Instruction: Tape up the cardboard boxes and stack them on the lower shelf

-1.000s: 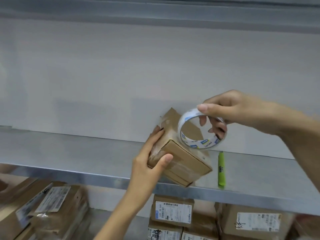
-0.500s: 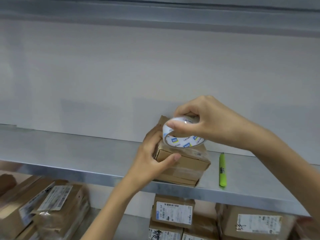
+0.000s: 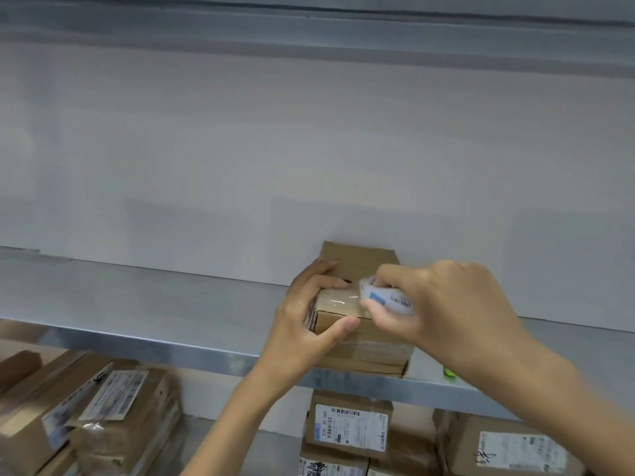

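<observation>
Left hand clamps the box at the shelf's front edge, steadying it while the right hand presses the tape roll on top.

A pale grey wall is filling most of the view behind the shelving. A grey metal shelf is running across the picture, and its shiny front edge is reflecting soft, even light. Above, the underside of a higher shelf is showing as a darker grey band.
</observation>
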Tool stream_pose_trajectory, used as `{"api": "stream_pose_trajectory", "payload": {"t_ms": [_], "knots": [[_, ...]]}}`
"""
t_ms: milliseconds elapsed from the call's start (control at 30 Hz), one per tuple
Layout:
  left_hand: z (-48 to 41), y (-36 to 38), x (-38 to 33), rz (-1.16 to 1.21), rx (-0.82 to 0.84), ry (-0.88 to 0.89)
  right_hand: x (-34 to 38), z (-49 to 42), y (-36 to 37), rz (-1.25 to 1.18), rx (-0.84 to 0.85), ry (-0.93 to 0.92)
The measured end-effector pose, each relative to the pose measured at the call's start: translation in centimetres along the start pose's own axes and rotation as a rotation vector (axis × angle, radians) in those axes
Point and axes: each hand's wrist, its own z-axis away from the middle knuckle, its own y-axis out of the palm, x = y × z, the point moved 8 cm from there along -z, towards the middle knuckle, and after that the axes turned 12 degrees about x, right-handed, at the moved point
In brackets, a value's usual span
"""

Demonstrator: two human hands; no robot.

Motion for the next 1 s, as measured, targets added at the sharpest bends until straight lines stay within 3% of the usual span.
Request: {"api": "stream_pose_trajectory", "payload": {"t_ms": [167, 433, 567, 667, 767, 867, 1000], "knots": [[-0.1, 0.1, -0.2, 0.014, 0.023, 0.008, 0.2, 1.4, 1.8, -0.089, -0.089, 0.008], [-0.3, 0.1, 0.2, 0.055, 0.085, -0.022, -1.7, 0.0, 4.2, -0.304, 0.003, -0.003], [-0.2, 0.2, 0.2, 0.097, 0.117, -0.019, -2.4, 0.4, 4.8, -0.542, 0.069, -0.038], [-0.4, -0.6, 0.4, 0.183, 0.032, -0.039, -5.2, 1.1, 3.7, -0.646, -0.078, 0.013], [-0.5, -1.6, 0.7, 0.173, -0.03, -0.023, -10.7, 2.3, 3.8, -0.718, -0.21, 0.199], [-0.4, -2.0, 0.8, 0.16, -0.036, -0.004, -14.3, 3.7, 6.8, -0.701, -0.111, 0.314], [-0.5, -1.5, 0.5, 0.172, -0.032, -0.013, -14.1, 4.2, 11.3, -0.461, 0.158, 0.228]]}}
